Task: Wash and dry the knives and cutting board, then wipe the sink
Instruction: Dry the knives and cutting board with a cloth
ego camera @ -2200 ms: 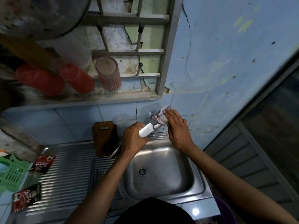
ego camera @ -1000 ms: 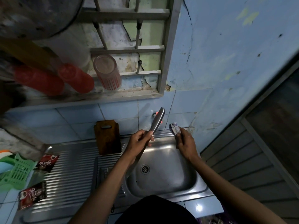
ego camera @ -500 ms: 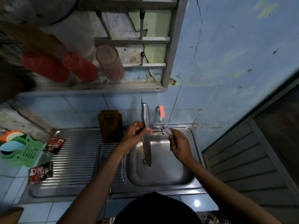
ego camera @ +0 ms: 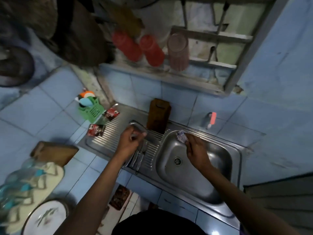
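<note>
blurring knife [ego camera: 138, 128] in left hand [ego camera: 129, 141] — blade hidden; right hand [ego camera: 194, 150] pinching cloth [ego camera: 181, 135]

No text can be read for certain. Two dark red sachets carry white script lettering: one sachet [ego camera: 111, 114] lies at the far left corner of the ribbed steel drainboard [ego camera: 108, 138], just beside the green basket [ego camera: 91, 110], and the other sachet [ego camera: 96, 130] lies a little nearer, at the drainboard's left edge (the script on both is too blurred to make out).
</note>
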